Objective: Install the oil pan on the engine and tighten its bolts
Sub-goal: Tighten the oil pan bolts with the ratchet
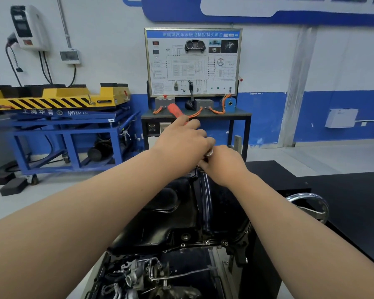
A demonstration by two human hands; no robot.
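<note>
The black oil pan (188, 214) sits on top of the upturned engine (151, 275), with a row of bolts (207, 242) along its near flange. At the pan's far edge my left hand (181, 143) grips the red handle of a ratchet wrench (175, 111), which points up and away. My right hand (222, 162) is curled around the wrench's silver head (209, 152) and the socket below it. The bolt under the socket is hidden by my hands.
A chrome handwheel (309, 206) of the engine stand sticks out at the right. A black table (343, 190) lies to the right. Beyond stand a training board on a desk (193, 63) and a blue and yellow lift cart (58, 117).
</note>
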